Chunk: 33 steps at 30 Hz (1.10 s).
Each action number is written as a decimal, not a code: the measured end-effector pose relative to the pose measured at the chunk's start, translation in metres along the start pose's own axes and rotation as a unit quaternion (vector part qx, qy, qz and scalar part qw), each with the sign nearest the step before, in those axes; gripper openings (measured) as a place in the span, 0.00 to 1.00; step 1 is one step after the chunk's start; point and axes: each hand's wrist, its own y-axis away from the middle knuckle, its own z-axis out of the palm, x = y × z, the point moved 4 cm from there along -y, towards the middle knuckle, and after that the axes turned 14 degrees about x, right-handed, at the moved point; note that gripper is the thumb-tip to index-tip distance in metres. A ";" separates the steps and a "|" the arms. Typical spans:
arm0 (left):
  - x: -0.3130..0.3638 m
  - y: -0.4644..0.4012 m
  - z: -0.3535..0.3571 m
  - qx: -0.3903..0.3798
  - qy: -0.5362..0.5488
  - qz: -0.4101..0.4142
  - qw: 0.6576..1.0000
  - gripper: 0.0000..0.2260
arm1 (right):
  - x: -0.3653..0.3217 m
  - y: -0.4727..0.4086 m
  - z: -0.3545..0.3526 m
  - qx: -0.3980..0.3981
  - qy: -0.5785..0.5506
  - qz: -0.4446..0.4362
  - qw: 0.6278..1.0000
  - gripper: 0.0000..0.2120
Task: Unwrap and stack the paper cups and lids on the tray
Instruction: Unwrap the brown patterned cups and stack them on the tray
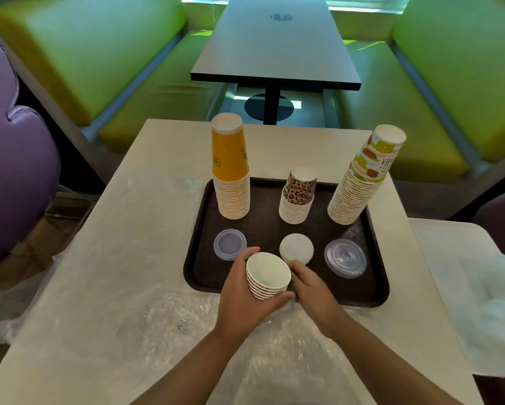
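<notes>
A dark brown tray [200,226] lies on the pale table. On its far side stand three upside-down cup stacks: yellow [230,171], leopard-print [299,197] and fruit-print [362,182]. In front of them lie a translucent lid stack [229,244], a white lid stack [296,247] and a clear lid stack [345,258]. My left hand [239,299] grips a short stack of white cups [267,277], mouth up, over the tray's near edge. My right hand [312,287] holds the same stack's far side and base, fingers curled.
Crumpled clear plastic wrap [274,346] covers the table's near part and hangs off the left edge. A white plastic bag [479,302] lies on a side table at the right. Green benches and a dark table [274,48] stand beyond.
</notes>
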 end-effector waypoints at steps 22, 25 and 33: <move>-0.032 0.019 -0.001 -0.057 -0.060 0.032 0.996 0.34 | -0.028 0.002 -0.021 0.045 0.021 -0.089 0.995 0.12; -0.033 0.015 0.002 -0.053 -0.116 0.075 0.989 0.39 | -0.039 0.005 -0.017 -0.028 0.141 -0.138 0.980 0.24; 0.005 0.004 0.017 -0.050 -0.190 0.105 0.975 0.47 | -0.035 0.001 -0.015 -0.002 0.153 -0.122 0.981 0.24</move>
